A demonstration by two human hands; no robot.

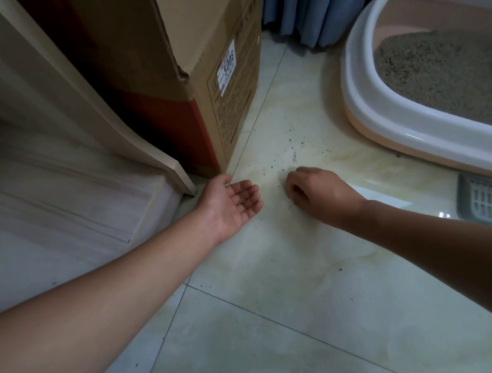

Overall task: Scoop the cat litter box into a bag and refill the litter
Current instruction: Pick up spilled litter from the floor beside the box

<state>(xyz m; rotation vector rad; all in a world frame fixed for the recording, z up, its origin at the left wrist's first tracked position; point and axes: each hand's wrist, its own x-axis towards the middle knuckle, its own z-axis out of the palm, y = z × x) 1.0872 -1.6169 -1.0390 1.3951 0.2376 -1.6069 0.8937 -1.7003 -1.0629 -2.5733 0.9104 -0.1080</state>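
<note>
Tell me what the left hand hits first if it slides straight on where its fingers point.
Probably the right hand, curled on the floor just ahead of the left hand; nothing but tile shows between them.

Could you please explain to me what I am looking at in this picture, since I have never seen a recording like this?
There is no machine here: a person wears one camera on the head, so the single picture looks forward and down along both bare arms. The left hand is palm up near the tiled floor, fingers relaxed, with a few litter grains in the palm. The right hand is knuckles up, fingers curled down at the floor among scattered grains; whether it pinches one is hidden. To the right stands the litter box, holding grey litter, and a grey slotted scoop lies on the floor beside it. A cardboard box stands behind the hands.
</note>
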